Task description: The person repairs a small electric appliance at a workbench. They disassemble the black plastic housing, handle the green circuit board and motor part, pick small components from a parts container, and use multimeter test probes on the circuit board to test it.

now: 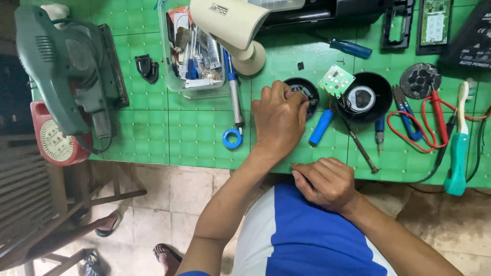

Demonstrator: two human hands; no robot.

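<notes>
My left hand [279, 120] lies over a small black round housing [303, 90] on the green table [153, 128], its fingertips pinched together at the housing's right rim. A blue tool handle [321, 127] lies just right of that hand. My right hand [325, 181] rests at the table's near edge with fingers curled closed; nothing shows in it. A round green circuit board [336, 80] leans beside a black bowl-shaped housing [368, 97] with a white ring inside.
A long metal-shafted screwdriver [360, 145], blue snips [406, 115], red wire [424, 135] and a teal toothbrush [456, 153] lie right. A soldering iron [234, 99], clear parts box [192, 56] and cream lamp [238, 30] stand at the middle. A green power tool [66, 71] sits left.
</notes>
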